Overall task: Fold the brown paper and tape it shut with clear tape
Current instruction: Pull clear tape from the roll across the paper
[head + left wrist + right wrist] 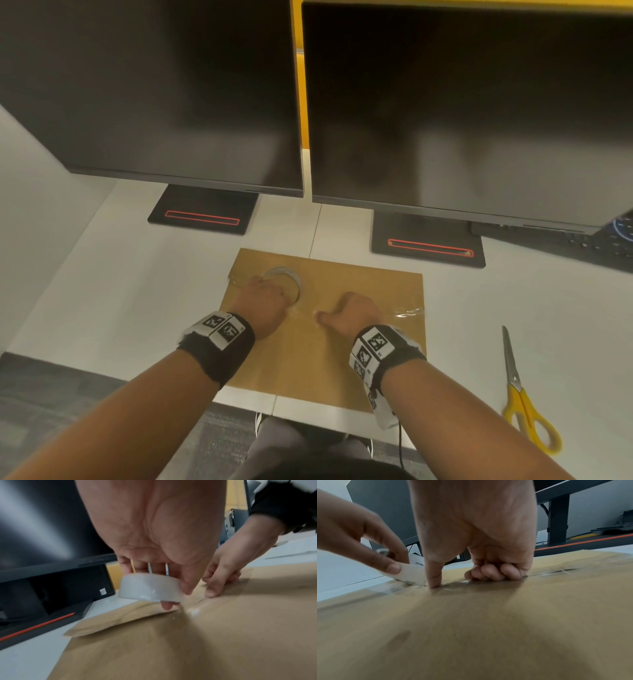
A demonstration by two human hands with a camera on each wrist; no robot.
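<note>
The folded brown paper (318, 356) lies flat on the white desk (137, 308) in front of me. A strip of clear tape (406, 312) runs across its fold and shines at the right edge. My left hand (267, 298) grips the clear tape roll (286, 284) over the paper's left part, tilted and just above the sheet (223, 642), as the roll (149, 589) shows in the left wrist view. My right hand (352, 311) rests on the paper with its fingers curled, and its thumb (435, 577) presses down on the tape beside the roll (412, 572).
Yellow-handled scissors (524, 397) lie on the desk to the right of the paper. Two dark monitors (154, 85) (462, 102) stand close behind, their bases (202, 212) (428, 243) just beyond the sheet. A keyboard (599, 243) sits at the far right.
</note>
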